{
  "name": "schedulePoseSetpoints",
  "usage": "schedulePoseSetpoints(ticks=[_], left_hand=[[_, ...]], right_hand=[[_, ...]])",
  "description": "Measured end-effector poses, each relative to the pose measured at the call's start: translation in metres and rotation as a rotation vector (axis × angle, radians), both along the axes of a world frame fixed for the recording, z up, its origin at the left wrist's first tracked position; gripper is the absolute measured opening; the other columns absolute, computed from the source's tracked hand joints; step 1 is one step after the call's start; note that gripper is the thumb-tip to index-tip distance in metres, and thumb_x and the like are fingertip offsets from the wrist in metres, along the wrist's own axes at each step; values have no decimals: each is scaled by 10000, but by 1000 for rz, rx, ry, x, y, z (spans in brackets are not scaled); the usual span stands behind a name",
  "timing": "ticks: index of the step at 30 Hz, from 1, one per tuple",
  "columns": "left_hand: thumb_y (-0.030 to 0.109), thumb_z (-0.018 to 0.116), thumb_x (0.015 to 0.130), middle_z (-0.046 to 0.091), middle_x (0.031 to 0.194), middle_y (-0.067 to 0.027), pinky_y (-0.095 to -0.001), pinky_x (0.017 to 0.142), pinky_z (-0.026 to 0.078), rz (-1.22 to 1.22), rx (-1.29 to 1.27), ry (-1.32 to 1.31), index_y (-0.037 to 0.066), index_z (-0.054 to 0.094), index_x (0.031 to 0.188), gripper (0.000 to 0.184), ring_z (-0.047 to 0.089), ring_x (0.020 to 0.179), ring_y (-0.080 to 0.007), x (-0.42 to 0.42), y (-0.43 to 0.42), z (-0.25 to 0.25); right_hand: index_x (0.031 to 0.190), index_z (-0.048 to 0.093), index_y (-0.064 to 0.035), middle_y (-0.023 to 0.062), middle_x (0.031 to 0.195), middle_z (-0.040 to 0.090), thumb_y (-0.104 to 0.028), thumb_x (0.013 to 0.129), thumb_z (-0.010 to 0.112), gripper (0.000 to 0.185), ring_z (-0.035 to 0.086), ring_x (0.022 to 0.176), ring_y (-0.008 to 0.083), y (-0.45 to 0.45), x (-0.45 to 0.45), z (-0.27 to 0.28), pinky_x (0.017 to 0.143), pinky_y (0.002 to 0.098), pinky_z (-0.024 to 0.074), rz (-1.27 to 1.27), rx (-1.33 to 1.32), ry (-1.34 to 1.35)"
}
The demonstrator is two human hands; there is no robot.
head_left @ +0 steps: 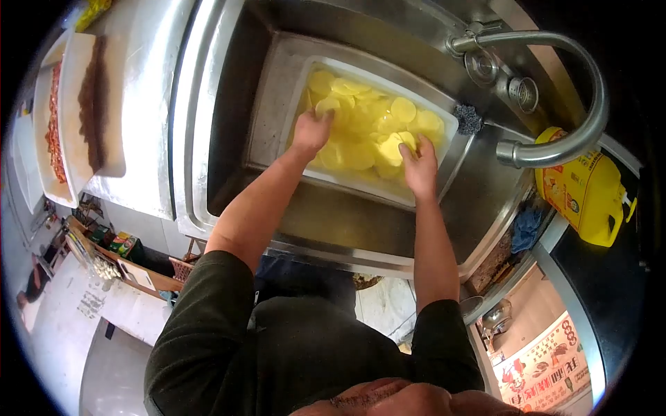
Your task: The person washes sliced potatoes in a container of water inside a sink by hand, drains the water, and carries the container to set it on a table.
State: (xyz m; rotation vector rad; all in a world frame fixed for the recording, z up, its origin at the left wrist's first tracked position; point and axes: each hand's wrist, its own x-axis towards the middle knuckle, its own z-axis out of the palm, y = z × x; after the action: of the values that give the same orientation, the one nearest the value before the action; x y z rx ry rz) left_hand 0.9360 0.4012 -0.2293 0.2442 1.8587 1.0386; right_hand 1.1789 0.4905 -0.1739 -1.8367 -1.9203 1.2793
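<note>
While a white tray (80,76) of reddish pieces (54,132) sat at the upper left of the frame, the left hand (313,130) curled narrowly at the left side of a shallow white tub (368,192) near upper centre, its fingertips at a round slice, though whether they gripped it was hard to tell. Yellow slices (357,154) lay in yellowish liquid in the tub, inside a metal sink (333,225). Right of centre, the right hand (420,168) held several slices between thumb and fingers. Farther right, a curved faucet (602,97) arched beside a yellow jug (586,191)
</note>
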Motion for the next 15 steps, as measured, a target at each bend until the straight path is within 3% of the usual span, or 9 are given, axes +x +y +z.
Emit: schedulePoseSetpoints(ticks=[1, 3, 4, 6, 7, 10, 11, 13, 15], left_hand=[[331, 688, 831, 667, 921, -161, -356, 831, 488, 48, 28, -41, -37, 611, 1106, 466, 636, 894, -310, 0, 6, 10], [349, 704, 816, 649, 1005, -182, -367, 860, 483, 138, 84, -124, -35, 597, 1137, 512, 625, 950, -320, 0, 20, 26], [359, 709, 811, 627, 1051, -191, -371, 876, 477, 36, 123, 35, -37, 582, 1160, 543, 612, 980, -325, 5, 23, 16], [380, 717, 803, 584, 1145, -210, -378, 909, 464, -168, 191, 355, -41, 552, 1207, 607, 586, 1039, -335, 13, 24, -10], [357, 736, 796, 525, 1264, -189, -379, 957, 445, -336, 141, 432, 22, 496, 1306, 656, 527, 1147, -313, 12, 26, 1], [309, 730, 787, 472, 1330, -172, -421, 964, 447, -896, -188, 776, 153, 428, 1389, 691, 472, 1209, -349, 15, 37, 29], [291, 718, 795, 462, 1346, -162, -430, 966, 446, -956, -226, 769, 188, 408, 1402, 690, 457, 1228, -351, 14, 40, 30], [256, 694, 810, 442, 1376, -142, -449, 968, 445, -1080, -308, 741, 257, 368, 1427, 698, 427, 1264, -354, 16, 39, 27], [239, 669, 824, 447, 1369, -148, -460, 959, 450, -1118, -253, 733, 254, 380, 1422, 664, 427, 1262, -368, 10, 36, 12]], right_hand=[[1282, 513, -9, 186, 1202, 602, -249, 836, 701, 540, 577, 1116, 297, -5, -5, 3, 937, 374, 450, -2, 105, -98], [1304, 496, -25, 186, 1241, 571, -256, 801, 718, 596, 536, 1156, 331, -17, -11, 0, 960, 418, 432, 305, 236, -254], [1316, 488, -34, 186, 1260, 555, -260, 784, 726, 625, 515, 1176, 347, -22, -16, -3, 972, 440, 423, 460, 304, -330], [1294, 511, -51, 177, 1261, 548, -259, 773, 717, 598, 502, 1175, 352, -37, -37, -9, 971, 479, 411, 608, 220, -220], [1283, 522, -60, 172, 1261, 544, -259, 768, 713, 584, 495, 1174, 354, -45, -46, -12, 970, 498, 404, 677, 177, -166], [1245, 542, -68, 159, 1263, 540, -255, 770, 701, 534, 494, 1165, 359, -51, -69, -38, 935, 496, 424, 787, 148, -410], [1192, 575, -73, 166, 1169, 595, -255, 785, 690, 461, 553, 1094, 343, -54, -72, -51, 884, 470, 458, 821, 219, -443], [1120, 617, -55, 174, 1072, 640, -250, 774, 707, 408, 600, 1010, 341, -47, -75, -64, 850, 448, 482, 756, 69, -369], [1090, 639, -38, 189, 998, 668, -239, 780, 708, 376, 631, 947, 347, -37, -68, -67, 829, 426, 500, 614, -10, -196]])
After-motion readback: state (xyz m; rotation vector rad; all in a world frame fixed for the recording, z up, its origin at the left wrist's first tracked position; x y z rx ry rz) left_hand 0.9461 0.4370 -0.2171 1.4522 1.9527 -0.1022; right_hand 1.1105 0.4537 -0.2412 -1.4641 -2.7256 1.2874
